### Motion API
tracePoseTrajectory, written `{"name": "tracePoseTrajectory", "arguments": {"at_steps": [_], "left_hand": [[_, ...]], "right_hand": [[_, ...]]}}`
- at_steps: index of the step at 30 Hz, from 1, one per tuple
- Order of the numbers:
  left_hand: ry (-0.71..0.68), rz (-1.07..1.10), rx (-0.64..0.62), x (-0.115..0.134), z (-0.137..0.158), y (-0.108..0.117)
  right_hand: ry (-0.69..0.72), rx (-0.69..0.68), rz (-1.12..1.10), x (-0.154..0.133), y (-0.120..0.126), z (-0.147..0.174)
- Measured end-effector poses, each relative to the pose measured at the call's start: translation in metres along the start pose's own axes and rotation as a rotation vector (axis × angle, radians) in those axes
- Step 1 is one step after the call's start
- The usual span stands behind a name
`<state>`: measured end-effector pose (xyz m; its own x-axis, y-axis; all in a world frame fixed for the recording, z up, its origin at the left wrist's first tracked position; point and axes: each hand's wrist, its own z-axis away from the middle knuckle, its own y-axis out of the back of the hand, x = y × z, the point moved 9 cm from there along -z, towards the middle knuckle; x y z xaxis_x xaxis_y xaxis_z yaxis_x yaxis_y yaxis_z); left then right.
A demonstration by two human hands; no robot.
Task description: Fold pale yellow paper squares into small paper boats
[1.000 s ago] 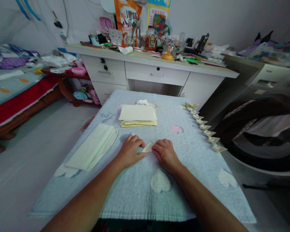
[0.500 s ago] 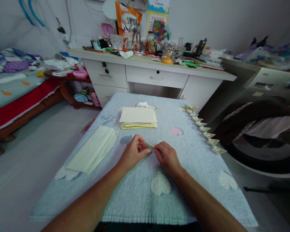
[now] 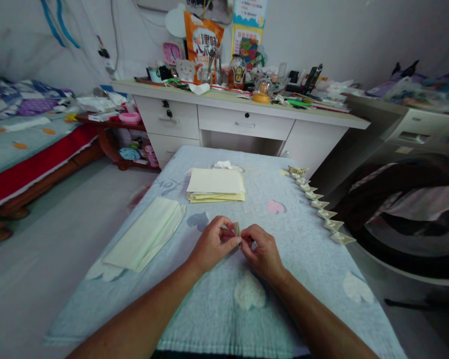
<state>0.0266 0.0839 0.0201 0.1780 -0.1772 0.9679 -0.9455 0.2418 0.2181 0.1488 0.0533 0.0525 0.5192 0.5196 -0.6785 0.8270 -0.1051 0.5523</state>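
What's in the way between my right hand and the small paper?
Nothing that I can see. Your left hand holds the small paper, and your right hand's fingertips are right at its edge. The stack lies beyond both hands, not between.

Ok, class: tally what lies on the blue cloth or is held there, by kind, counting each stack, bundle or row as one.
Stack of cream sheets: 1
Pale green bundle: 1
Row of folded pieces: 1
Crumpled white piece: 1
Small held piece: 1
Total: 5
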Motion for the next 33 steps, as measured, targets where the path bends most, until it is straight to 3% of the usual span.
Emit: {"name": "tracePoseTrajectory", "arguments": {"at_steps": [9,14,22,28,33], "left_hand": [[0.039,-0.004,-0.035,0.006,0.003,-0.001],[0.024,0.074,-0.074,0.008,0.005,-0.005],[0.125,0.32,-0.105,-0.016,0.004,-0.01],[0.11,0.472,-0.119,-0.006,0.004,-0.01],[0.119,0.432,-0.025,-0.012,0.001,-0.002]], "right_hand": [[-0.117,0.004,-0.128,0.008,-0.002,0.003],[-0.034,0.03,-0.145,0.002,0.003,0.001],[-0.026,0.021,-0.256,0.002,0.003,0.002],[-0.026,0.044,-0.256,-0.001,0.007,0.002],[-0.003,0.024,-0.26,-0.006,0.007,0.002]]}}
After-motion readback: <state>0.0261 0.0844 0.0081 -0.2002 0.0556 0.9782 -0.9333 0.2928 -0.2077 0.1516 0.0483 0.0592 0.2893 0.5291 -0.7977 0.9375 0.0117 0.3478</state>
